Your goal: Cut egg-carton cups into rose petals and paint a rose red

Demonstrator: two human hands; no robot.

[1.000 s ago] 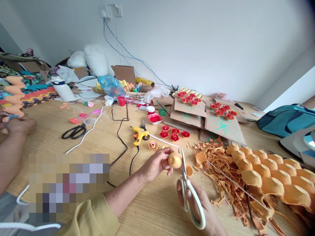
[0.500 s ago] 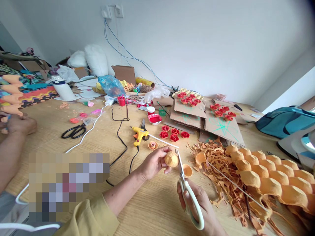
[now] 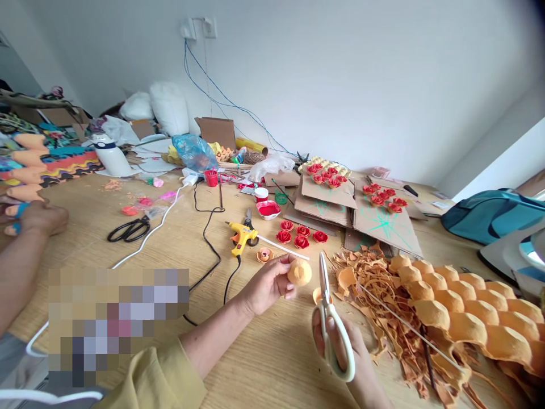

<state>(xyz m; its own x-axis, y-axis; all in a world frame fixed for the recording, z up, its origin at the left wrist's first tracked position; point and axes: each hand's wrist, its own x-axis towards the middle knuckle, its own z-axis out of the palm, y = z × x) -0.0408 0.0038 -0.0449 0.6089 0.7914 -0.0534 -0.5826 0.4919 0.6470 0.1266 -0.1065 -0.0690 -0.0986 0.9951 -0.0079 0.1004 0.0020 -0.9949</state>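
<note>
Between the fingers of my left hand (image 3: 266, 287) is a small orange egg-carton cup (image 3: 300, 273), its rounded bottom toward me. My right hand (image 3: 347, 346) grips white-handled scissors (image 3: 330, 309). Their blades point up and stand just right of the cup, apart from it, and look closed or nearly so. Behind the scissors, a second cut cup (image 3: 316, 296) on the table is partly hidden. A paler flower of cut cups (image 3: 264, 255) lies beyond my left hand, near several red paper roses (image 3: 301, 241).
Orange trimmings (image 3: 374, 295) and an egg tray (image 3: 466, 309) cover the right side. A yellow glue gun (image 3: 243, 237) with a black cord lies ahead, near a dish of red paint (image 3: 268, 209). Black scissors (image 3: 129, 229) rest at left, near another person's hands (image 3: 42, 218). Cardboard sheets (image 3: 326, 211) hold more roses.
The scissors have moved right, away from the cup, and their blades now point more upright. My left hand still holds the cup, now slightly turned. The other person's hands have shifted slightly.
</note>
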